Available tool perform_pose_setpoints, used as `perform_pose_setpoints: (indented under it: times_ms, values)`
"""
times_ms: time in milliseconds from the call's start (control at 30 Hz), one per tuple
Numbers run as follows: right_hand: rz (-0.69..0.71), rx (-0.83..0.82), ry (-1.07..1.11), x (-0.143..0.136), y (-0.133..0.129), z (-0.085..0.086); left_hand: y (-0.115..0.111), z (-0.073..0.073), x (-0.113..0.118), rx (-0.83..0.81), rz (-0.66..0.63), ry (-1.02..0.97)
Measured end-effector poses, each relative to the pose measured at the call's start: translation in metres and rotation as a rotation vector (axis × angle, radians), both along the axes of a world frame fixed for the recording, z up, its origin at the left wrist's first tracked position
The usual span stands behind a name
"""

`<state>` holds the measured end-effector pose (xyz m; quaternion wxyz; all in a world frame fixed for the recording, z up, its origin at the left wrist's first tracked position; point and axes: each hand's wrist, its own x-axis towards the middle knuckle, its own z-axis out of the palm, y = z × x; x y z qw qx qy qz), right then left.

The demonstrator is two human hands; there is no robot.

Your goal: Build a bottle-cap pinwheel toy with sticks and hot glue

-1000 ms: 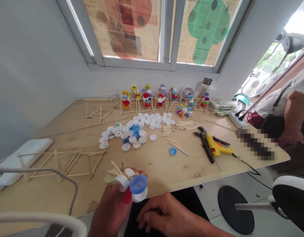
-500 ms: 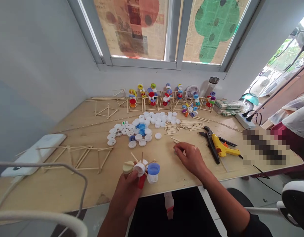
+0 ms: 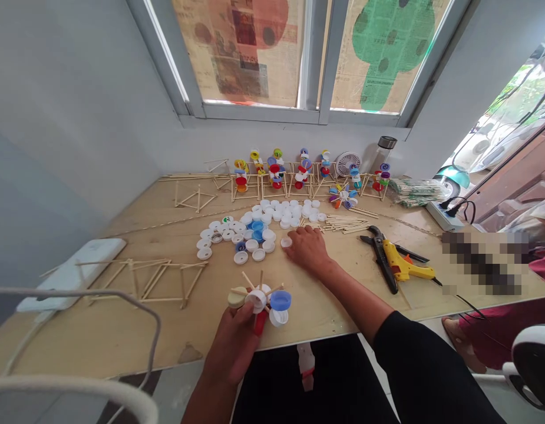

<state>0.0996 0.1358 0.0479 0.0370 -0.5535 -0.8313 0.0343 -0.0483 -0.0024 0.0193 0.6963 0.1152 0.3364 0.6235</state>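
My left hand [image 3: 237, 335] grips a small wheel [image 3: 260, 297] made of bottle caps and short wooden sticks, near the table's front edge. White, blue, cream and red caps show on it, and several bare sticks stick out from its hub. My right hand [image 3: 306, 248] reaches over the table, its fingertips closed at a single white bottle cap [image 3: 286, 242]. To the left of that cap lies a spread of white and blue loose caps [image 3: 258, 254]. A pile of short wooden sticks [image 3: 347, 223] lies just beyond my right hand.
Finished cap wheels on stick frames [image 3: 301, 176] line the back. Stick frames [image 3: 144, 280] stand at left beside a white power strip [image 3: 108, 250]. Black cutters [image 3: 380, 259] and a yellow glue gun [image 3: 400, 265] lie at right. A person's clothing shows at the far right.
My right hand has moved left and away from me, from bare tabletop near a small stick to the single white cap. My left hand keeps hold of the wheel.
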Motion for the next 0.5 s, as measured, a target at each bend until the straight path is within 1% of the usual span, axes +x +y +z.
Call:
perform_pose_setpoints:
  times_ms: [167, 300, 500]
  values:
    - [0.026, -0.002, -0.061, -0.007, 0.003, -0.004, 0.001, -0.006, -0.004, -0.004, -0.013, -0.042]
    - [0.041, -0.01, -0.079, -0.002, -0.006, 0.0, 0.002, -0.009, -0.007, -0.023, -0.008, -0.06]
    - [0.089, -0.044, -0.064, 0.008, -0.022, 0.004, 0.004, -0.008, -0.006, -0.052, 0.018, -0.075]
